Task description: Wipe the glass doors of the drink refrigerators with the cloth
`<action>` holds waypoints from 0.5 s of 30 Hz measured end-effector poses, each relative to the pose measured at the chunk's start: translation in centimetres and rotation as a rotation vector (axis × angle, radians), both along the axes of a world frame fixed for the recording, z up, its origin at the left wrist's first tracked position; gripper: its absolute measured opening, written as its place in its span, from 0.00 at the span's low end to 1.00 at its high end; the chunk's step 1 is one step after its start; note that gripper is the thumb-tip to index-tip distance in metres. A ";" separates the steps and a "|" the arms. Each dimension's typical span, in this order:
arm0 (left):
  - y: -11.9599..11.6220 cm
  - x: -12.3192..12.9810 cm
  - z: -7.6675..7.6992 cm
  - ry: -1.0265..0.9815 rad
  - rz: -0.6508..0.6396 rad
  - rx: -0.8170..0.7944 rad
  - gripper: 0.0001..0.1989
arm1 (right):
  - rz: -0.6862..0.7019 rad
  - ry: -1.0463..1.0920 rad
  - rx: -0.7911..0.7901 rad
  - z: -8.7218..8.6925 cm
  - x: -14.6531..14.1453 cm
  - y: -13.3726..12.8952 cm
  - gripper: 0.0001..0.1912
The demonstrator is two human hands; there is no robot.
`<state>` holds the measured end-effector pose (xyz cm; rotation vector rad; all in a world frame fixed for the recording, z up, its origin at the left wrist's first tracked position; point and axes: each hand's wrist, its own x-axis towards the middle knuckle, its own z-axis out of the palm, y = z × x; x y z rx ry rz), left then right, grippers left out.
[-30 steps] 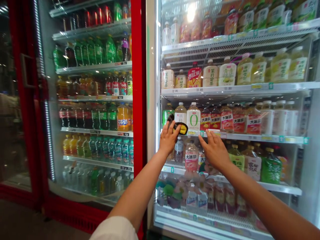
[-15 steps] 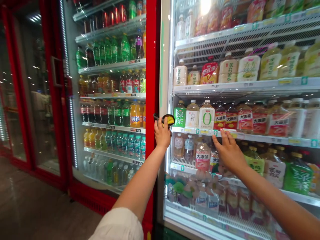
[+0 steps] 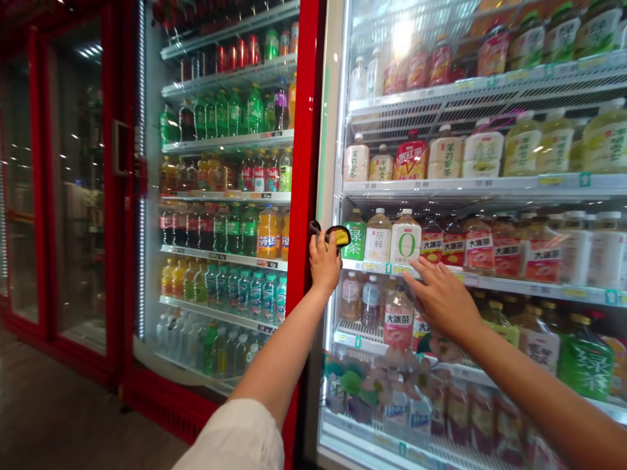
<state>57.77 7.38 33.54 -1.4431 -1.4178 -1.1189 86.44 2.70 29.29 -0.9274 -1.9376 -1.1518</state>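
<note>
The left hand [image 3: 325, 264] has its fingers curled around a black-and-yellow item [image 3: 341, 237], held up near the edge where the red frame [image 3: 304, 156] meets the white frame [image 3: 329, 137], with the green bottle [image 3: 354, 236] beyond it. The right hand [image 3: 443, 295] holds nothing visible; its fingers are loosely spread before the shelf edge [image 3: 372, 267], just below the white bottle [image 3: 406, 236] marked 0. Whether its fingertips touch anything, I cannot tell.

The item sticks out past the left fingertips, so a knock against the white frame could twist it loose, and the grip looks light enough to let it drop. The bottles stand close together, so if the right hand pushed in among them, a sideways nudge could tip one into its neighbours.
</note>
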 end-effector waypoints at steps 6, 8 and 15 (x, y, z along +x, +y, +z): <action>-0.1 0.0 -1.8 0.035 -0.035 0.005 0.29 | 0.073 -0.118 -0.012 -0.2 -0.6 0.5 0.22; 0.6 1.3 1.2 -0.126 0.005 0.099 0.27 | 0.061 -0.126 -0.014 0.0 -0.2 0.7 0.23; 1.2 5.2 2.9 0.044 -0.066 0.077 0.27 | 0.026 -0.143 -0.030 0.7 1.7 0.1 0.23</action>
